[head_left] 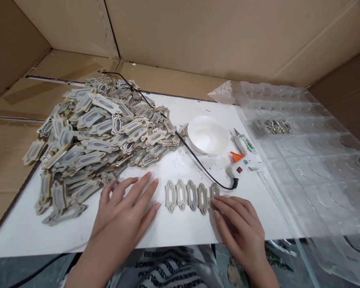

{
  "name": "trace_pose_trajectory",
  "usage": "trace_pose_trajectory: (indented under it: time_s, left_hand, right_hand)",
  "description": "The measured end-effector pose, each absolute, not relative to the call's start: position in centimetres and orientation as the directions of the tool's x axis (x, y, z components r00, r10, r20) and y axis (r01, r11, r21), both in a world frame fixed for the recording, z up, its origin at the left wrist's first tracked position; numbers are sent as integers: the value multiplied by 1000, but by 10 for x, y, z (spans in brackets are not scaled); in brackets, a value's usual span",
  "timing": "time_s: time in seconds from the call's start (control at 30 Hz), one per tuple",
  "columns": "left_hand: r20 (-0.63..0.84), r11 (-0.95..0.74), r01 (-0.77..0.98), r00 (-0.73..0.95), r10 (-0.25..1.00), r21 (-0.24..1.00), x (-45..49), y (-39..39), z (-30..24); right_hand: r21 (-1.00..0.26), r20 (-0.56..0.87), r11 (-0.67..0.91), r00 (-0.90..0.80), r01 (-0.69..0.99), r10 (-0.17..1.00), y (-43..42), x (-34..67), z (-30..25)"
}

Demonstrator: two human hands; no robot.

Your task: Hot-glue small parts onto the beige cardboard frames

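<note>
A row of small label-holder frames with scalloped ends lies on the white board in front of me. The rightmost label-holder frame stands slightly apart from the others, its lower part hidden by my fingers. My right hand pinches that frame at its lower edge, fingers curled together. Palm down to the left of the row, my left hand has its fingers spread and holds nothing. Just beyond its fingertips rises a large heap of similar frames, some showing a dark face with white ornament.
A white bowl stands behind the row. Near it are cutters, an orange piece and a black cable. A clear compartment tray at right holds small metal pieces. Cardboard walls enclose the back.
</note>
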State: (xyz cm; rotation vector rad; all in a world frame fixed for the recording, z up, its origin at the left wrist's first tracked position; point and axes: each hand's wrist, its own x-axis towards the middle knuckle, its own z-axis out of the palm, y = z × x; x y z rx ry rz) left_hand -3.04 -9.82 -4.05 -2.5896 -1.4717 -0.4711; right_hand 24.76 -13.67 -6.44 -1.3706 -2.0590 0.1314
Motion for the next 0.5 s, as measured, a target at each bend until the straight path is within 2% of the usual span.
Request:
trace_pose_trajectory:
  time_s: [0.27,0.5]
  left_hand:
    - [327,-563,803,487,810,196,-38,-104,-41]
    - [231,-599,790,563,794,133,-42,-106,-44]
  right_hand:
    - [-438,469,444,-222,782,855,-137,246,-62]
    - [-380,435,441,-263,813,861,-139,249,-62]
